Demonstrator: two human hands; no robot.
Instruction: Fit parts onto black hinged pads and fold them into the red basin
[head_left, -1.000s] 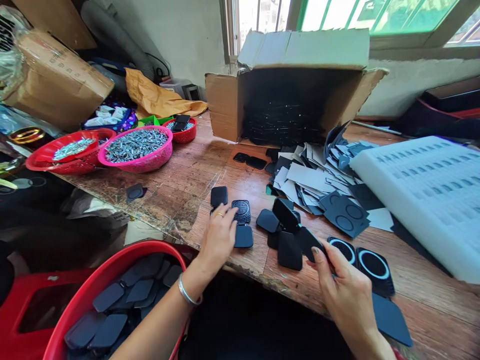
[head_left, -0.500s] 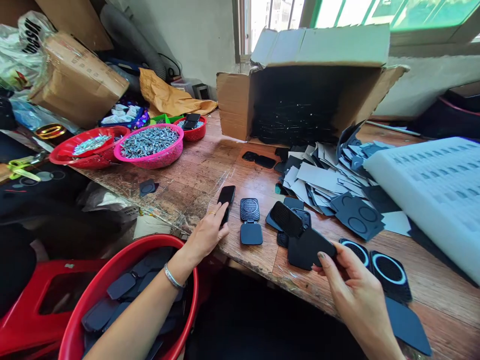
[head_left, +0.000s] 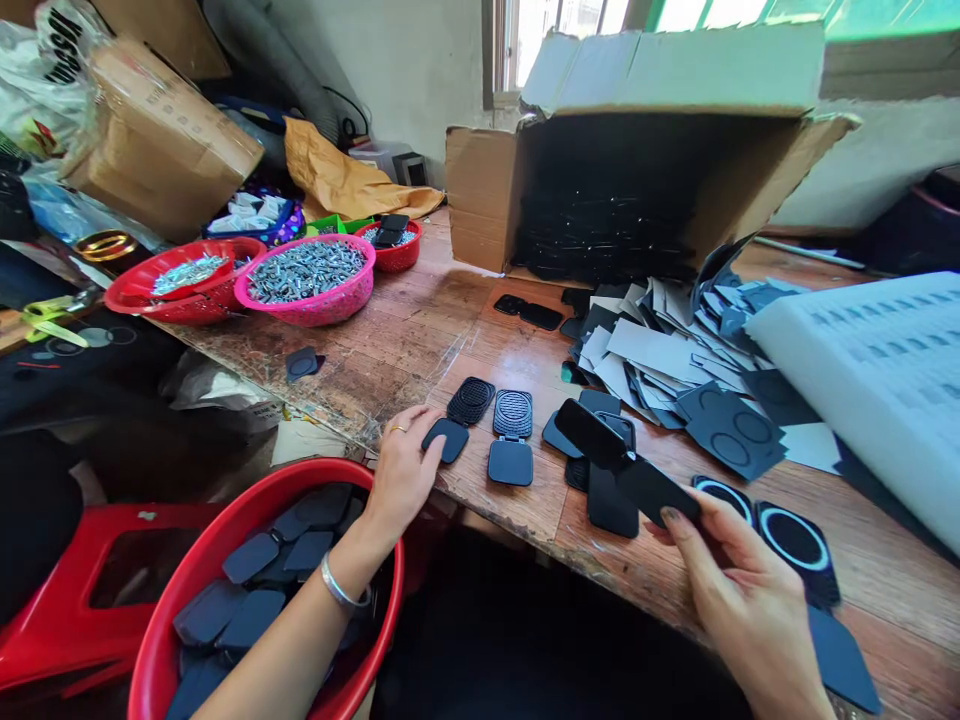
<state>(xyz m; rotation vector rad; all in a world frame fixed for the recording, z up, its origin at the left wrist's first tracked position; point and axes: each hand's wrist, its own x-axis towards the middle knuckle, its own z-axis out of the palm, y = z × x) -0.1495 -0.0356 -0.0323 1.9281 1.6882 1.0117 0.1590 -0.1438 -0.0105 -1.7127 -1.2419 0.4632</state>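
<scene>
So, left of the middle case and nearer the camera, there's a red tub heaped with dark pieces. Just left of the middle case, the left hand is on the left case, thumb spread from the fingers and touching the near panel; can't tell if it's really gripping. I'd guess that case is light and stiff, best taken by the panel edges since the smooth face might slide. Looks-wise: black, hinged, unfolded, ribbed far panel, plain near one. The middle case lies with the same ribbed-plus-plain look, a bit grayer. Right of the middle case, the right case is held over some loose parts, panels swung out nearly in line. Probably light too, but the hinge could flop, so a panel end seems a decent hold. It's slim, plain and black. The right hand pinches that end, thumb on top, fingers underneath.
</scene>
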